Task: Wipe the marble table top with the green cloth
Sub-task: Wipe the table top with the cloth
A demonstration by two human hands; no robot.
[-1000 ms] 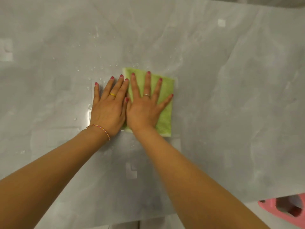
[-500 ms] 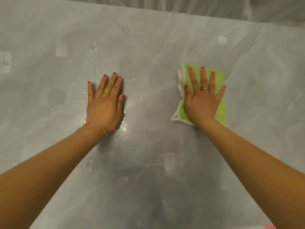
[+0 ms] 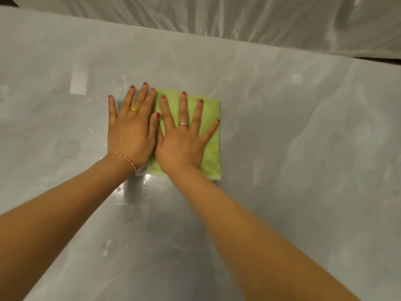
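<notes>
The green cloth [image 3: 211,148] lies folded flat on the grey marble table top [image 3: 303,148], a little left of the middle. My right hand [image 3: 182,144] presses flat on the cloth with its fingers spread, covering most of it. Flat on the marble just to the left is my left hand [image 3: 130,135], fingers apart. Its thumb side touches my right hand, and its heel covers the cloth's near left corner. Neither hand grips anything.
Water drops and a wet sheen [image 3: 147,187] lie on the marble just in front of and around the hands. Crumpled clear plastic sheeting [image 3: 260,22] runs along the table's far edge.
My right hand has slid the cloth back to the left, from well apart to right beside my left hand. The cloth's bunched left edge now lies flat. The left hand has stayed in place.
</notes>
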